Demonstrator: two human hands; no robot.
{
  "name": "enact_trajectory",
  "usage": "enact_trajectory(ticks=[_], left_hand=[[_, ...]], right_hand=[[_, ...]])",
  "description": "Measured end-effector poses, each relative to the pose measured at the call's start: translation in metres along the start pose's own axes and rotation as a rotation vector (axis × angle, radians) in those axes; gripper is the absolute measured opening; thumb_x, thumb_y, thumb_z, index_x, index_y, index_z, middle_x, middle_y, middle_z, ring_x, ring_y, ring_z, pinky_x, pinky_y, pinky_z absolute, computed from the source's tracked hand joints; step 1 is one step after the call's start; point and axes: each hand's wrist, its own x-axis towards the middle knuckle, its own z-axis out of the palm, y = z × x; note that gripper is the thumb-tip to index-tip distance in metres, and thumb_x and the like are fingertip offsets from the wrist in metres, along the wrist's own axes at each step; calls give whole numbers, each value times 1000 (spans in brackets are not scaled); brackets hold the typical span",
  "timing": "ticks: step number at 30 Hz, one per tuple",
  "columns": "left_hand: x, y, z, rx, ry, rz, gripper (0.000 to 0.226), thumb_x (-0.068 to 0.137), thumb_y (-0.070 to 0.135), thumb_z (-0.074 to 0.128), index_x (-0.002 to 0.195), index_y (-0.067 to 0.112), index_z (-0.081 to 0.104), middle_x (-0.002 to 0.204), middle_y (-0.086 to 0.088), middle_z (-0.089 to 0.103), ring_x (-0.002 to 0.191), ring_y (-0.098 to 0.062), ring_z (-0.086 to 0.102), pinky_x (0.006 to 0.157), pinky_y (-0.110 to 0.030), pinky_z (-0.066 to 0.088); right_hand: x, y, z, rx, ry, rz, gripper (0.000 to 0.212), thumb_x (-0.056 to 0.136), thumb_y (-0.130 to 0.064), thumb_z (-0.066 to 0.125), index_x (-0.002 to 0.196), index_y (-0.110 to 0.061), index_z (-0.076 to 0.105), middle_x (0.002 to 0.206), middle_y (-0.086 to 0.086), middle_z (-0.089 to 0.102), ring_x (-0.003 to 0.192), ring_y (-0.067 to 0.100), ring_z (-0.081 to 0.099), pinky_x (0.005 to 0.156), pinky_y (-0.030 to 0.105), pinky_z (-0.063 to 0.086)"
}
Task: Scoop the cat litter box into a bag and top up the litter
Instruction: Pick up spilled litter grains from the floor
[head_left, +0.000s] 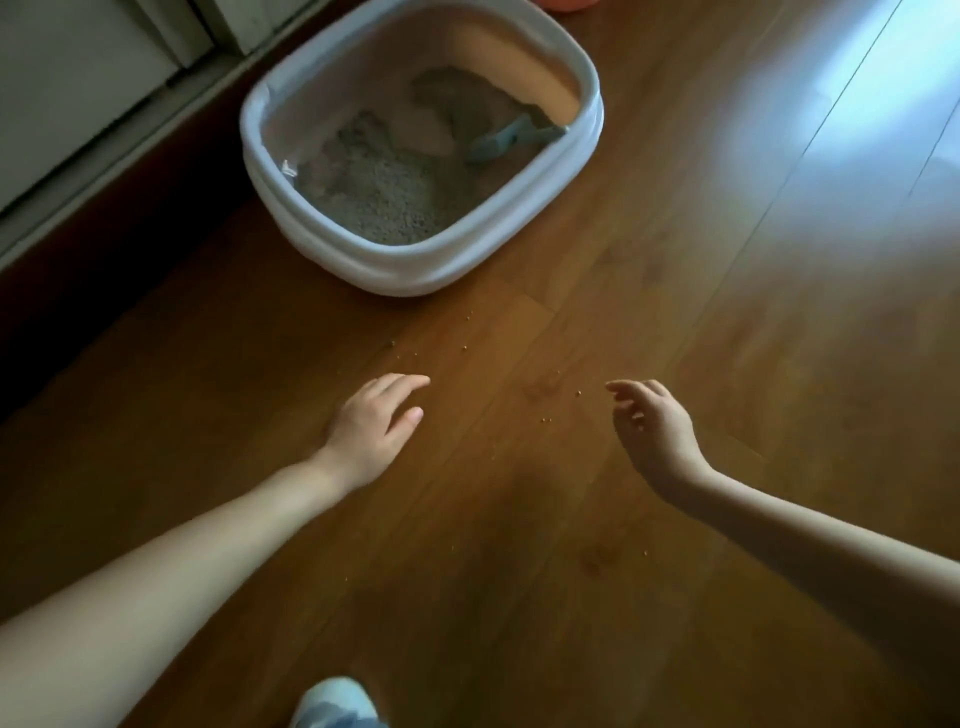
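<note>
Litter boxes: one, on the wooden floor near its far left edge.
Scoops: one, inside the box at its right wall.
Hands: two, left hand and right hand.
Stray litter grains: about a dozen.
Slippers: one, near edge.

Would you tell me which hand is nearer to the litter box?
Left. The left hand hovers just below the litter box; the right hand sits lower right, farther off.

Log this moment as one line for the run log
left hand: open, empty | right hand: open, empty | scoop: in litter box | bag: not visible
</note>
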Motion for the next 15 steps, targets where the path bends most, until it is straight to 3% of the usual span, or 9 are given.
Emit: enact_trajectory(ticks=[3, 7, 10, 15], left_hand=[[33, -19, 21, 27, 43, 134, 40, 89, 23, 51, 125, 8, 58, 123, -10, 61, 116, -26, 56, 95, -28, 38], [62, -48, 35, 49, 163, 183, 39, 83, 3, 67, 120, 7, 60, 116, -9, 63, 109, -24, 59, 92, -26, 41], [77, -61, 34, 62, 233, 231, 37, 78, -2, 70, 114, 6, 63, 109, -9, 65, 103, -22, 60, 88, -24, 41], [98, -63, 31, 68, 268, 270, 27, 79, -2, 68, 105, 5, 66, 100, -9, 65, 96, -24, 60, 84, -29, 44]], right_hand=[[33, 19, 6, -172, -161, -120, 25, 88, -6, 57, 112, -10, 64, 98, -3, 54, 78, 10, 54, 74, 20, 43], [59, 37, 15, -286, -314, -149, 23, 88, -13, 59, 111, -14, 60, 97, -3, 51, 74, 9, 54, 69, 20, 46], [69, 36, 24, -353, -312, -204, 14, 88, -18, 60, 101, -12, 60, 96, 0, 50, 75, 18, 55, 70, 29, 50], [69, 23, 30, -390, -315, -241, 11, 88, -23, 61, 96, -14, 61, 94, -2, 51, 76, 17, 55, 71, 33, 51]])
